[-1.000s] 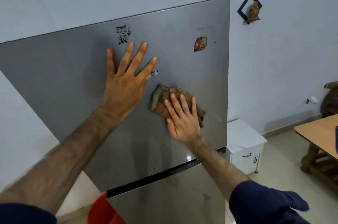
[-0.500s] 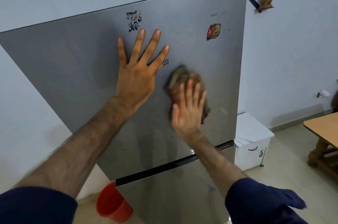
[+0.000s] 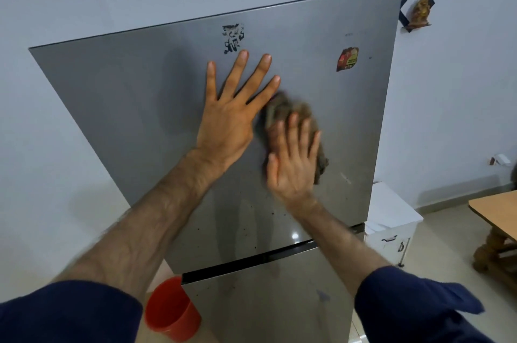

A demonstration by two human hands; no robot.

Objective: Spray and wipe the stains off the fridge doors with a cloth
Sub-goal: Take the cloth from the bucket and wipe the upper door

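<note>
Left hand [image 3: 226, 121] flat on the upper fridge door [image 3: 126, 107], fingers straight and spread, holding nothing. Right hand [image 3: 293, 166] presses the brown cloth [image 3: 291, 110] against the door with straight fingers, just beside the left hand, bare steel reaching each edge.

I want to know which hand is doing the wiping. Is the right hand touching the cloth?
Touching. The head view shows the right hand with straight fingers laid flat over the brown cloth, pressing it against the upper fridge door.
</note>
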